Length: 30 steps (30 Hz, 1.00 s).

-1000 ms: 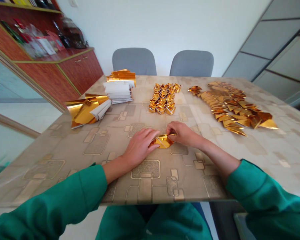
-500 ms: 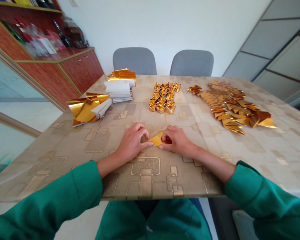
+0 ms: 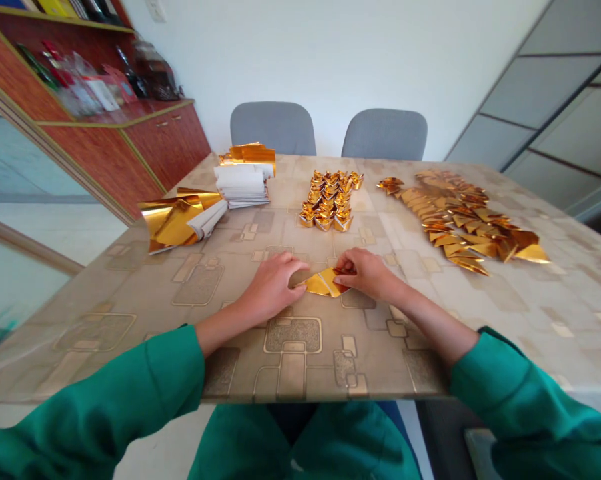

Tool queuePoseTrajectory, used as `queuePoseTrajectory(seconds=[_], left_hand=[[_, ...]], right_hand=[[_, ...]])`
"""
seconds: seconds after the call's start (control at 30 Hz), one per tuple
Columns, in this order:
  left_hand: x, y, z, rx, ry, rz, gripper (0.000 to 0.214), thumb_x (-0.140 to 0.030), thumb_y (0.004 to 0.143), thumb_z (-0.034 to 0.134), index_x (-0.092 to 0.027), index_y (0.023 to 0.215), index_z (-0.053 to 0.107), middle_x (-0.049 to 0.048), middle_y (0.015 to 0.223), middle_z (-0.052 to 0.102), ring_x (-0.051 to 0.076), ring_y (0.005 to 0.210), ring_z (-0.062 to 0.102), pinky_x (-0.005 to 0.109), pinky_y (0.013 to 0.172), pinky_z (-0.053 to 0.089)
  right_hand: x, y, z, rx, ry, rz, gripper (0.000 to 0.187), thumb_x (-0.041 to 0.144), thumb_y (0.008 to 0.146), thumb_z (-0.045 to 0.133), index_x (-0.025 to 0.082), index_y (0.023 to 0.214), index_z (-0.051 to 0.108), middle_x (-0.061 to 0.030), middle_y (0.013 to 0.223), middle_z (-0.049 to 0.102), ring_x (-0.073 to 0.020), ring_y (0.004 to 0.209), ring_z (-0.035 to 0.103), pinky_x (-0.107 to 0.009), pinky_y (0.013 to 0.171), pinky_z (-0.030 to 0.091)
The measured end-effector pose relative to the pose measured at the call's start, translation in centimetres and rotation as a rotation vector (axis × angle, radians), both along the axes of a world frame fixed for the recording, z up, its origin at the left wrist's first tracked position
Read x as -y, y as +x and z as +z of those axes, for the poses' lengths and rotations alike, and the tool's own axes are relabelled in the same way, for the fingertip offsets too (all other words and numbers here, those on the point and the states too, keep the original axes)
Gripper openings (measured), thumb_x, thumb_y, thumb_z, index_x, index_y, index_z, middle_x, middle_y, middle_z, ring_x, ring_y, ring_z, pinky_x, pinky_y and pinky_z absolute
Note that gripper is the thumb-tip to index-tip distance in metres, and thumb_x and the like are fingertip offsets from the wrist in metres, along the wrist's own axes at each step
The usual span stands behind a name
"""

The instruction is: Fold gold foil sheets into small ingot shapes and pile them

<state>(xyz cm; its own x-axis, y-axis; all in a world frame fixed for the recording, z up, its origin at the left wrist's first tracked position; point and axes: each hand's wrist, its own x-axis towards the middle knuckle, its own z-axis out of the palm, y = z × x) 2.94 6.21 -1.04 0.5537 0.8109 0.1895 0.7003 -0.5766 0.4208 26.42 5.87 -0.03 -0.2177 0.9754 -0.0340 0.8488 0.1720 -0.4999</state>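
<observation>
At the far left, beyond the left fingers, lie loose sheets of shiny gold-backed foil paper [image 3: 177,220], and just past them stands a squared stack of white-backed folded paper [image 3: 243,185]. The left hand [image 3: 270,288] rests on the patterned beige table cover [image 3: 530,320], its fingers [image 3: 295,270] pressed together and curled over, tips at the left end of the piece. A folded gold foil piece [image 3: 323,283] lies on the cover between both hands, touching each. Compared with half a second ago, it now lies wider and flatter, with a diagonal crease showing across its gold face, and the hands have shifted from flanking a narrow point to working its ends. The right hand [image 3: 367,273] has bunched fingertips [image 3: 344,270] that seem to pinch the upper right edge of the foil, though the exact grip is partly hidden. Straight ahead of the fingers stands a cluster of small gold foil ingot shapes [image 3: 327,200]. Beyond the right fingers spreads a long heap of folded gold foil triangles [image 3: 465,223].
</observation>
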Motion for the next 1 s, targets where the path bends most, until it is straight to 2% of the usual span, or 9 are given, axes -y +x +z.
queuePoseTrajectory(seconds=[0.17, 0.3, 0.4, 0.47, 0.57, 0.67, 0.77, 0.83, 1.0], left_hand=[[0.0, 0.3, -0.3, 0.069, -0.008, -0.062, 0.036, -0.027, 0.084, 0.066, -0.016, 0.119, 0.063, 0.0086, 0.11, 0.063, 0.025, 0.102, 0.059, 0.039, 0.09, 0.045], [0.0, 0.6, -0.3, 0.084, -0.031, -0.106, 0.033, -0.025, 0.085, 0.066, -0.017, 0.117, 0.063, 0.0071, 0.105, 0.064, 0.021, 0.091, 0.061, 0.034, 0.083, 0.048], [0.0, 0.7, -0.1, 0.081, -0.002, -0.123, 0.032, -0.024, 0.085, 0.065, -0.018, 0.117, 0.064, 0.0075, 0.105, 0.064, 0.022, 0.094, 0.06, 0.035, 0.084, 0.048], [0.0, 0.7, 0.0, 0.085, 0.004, -0.133, 0.032, -0.024, 0.085, 0.064, -0.019, 0.116, 0.064, 0.0077, 0.105, 0.064, 0.022, 0.094, 0.06, 0.036, 0.085, 0.048], [0.2, 0.7, -0.1, 0.086, -0.002, -0.135, 0.032, -0.024, 0.086, 0.063, -0.018, 0.118, 0.063, 0.0086, 0.106, 0.064, 0.022, 0.096, 0.06, 0.037, 0.085, 0.048], [0.3, 0.8, -0.1, 0.122, -0.002, -0.128, 0.03, -0.023, 0.086, 0.063, -0.018, 0.116, 0.063, 0.0076, 0.104, 0.066, 0.022, 0.096, 0.06, 0.037, 0.085, 0.048], [0.4, 0.9, 0.2, 0.21, 0.016, -0.121, 0.014, -0.019, 0.087, 0.06, -0.019, 0.101, 0.065, 0.0028, 0.088, 0.066, 0.018, 0.084, 0.061, 0.031, 0.077, 0.048], [0.4, 0.9, 0.7, 0.227, 0.117, -0.123, 0.008, -0.017, 0.09, 0.057, -0.018, 0.091, 0.064, 0.0023, 0.083, 0.064, 0.017, 0.081, 0.059, 0.03, 0.075, 0.046], [0.6, 1.2, 1.1, 0.01, 0.381, -0.242, 0.021, -0.017, 0.096, 0.046, -0.017, 0.087, 0.065, 0.0061, 0.087, 0.064, 0.018, 0.083, 0.056, 0.03, 0.075, 0.045]], right_hand=[[0.2, 0.2, 0.6, -0.142, -0.077, 0.09, 0.02, 0.018, 0.072, 0.073, 0.019, 0.08, 0.054, 0.0018, 0.074, 0.059, -0.013, 0.067, 0.051, -0.024, 0.06, 0.035], [0.6, 0.7, 0.8, -0.307, -0.106, 0.201, 0.029, 0.033, 0.075, 0.075, 0.019, 0.087, 0.053, 0.0021, 0.077, 0.058, -0.0133, 0.07, 0.052, -0.024, 0.061, 0.038], [0.8, 1.1, 1.0, -0.465, -0.154, 0.268, 0.033, 0.052, 0.09, 0.056, 0.019, 0.093, 0.057, -0.001, 0.084, 0.062, -0.0148, 0.077, 0.055, -0.027, 0.068, 0.043], [0.7, 1.4, 0.8, -0.521, -0.162, 0.273, 0.04, 0.053, 0.097, 0.041, 0.018, 0.095, 0.061, -0.003, 0.088, 0.064, -0.0154, 0.081, 0.057, -0.029, 0.072, 0.045], [0.5, 1.4, 0.3, -0.522, -0.141, 0.287, 0.031, 0.045, 0.092, 0.053, 0.017, 0.1, 0.062, -0.0016, 0.083, 0.064, -0.0145, 0.073, 0.058, -0.028, 0.067, 0.046], [0.5, 1.1, 0.1, -0.442, -0.004, 0.304, 0.014, 0.029, 0.087, 0.062, 0.017, 0.092, 0.065, -0.0008, 0.079, 0.066, -0.014, 0.07, 0.059, -0.027, 0.066, 0.045], [0.8, 0.9, 1.0, -0.341, 0.294, 0.376, 0.007, 0.019, 0.087, 0.061, 0.019, 0.083, 0.066, -0.0019, 0.079, 0.069, -0.0155, 0.077, 0.06, -0.029, 0.074, 0.045], [1.0, 1.0, 1.7, -0.282, 0.451, 0.454, 0.007, 0.017, 0.089, 0.06, 0.019, 0.084, 0.064, -0.0027, 0.079, 0.067, -0.0167, 0.079, 0.058, -0.03, 0.075, 0.044], [1.9, 1.6, 2.1, -0.059, 0.547, 0.62, 0.016, 0.021, 0.097, 0.049, 0.019, 0.088, 0.062, -0.0052, 0.083, 0.065, -0.0181, 0.081, 0.055, -0.031, 0.074, 0.041]])
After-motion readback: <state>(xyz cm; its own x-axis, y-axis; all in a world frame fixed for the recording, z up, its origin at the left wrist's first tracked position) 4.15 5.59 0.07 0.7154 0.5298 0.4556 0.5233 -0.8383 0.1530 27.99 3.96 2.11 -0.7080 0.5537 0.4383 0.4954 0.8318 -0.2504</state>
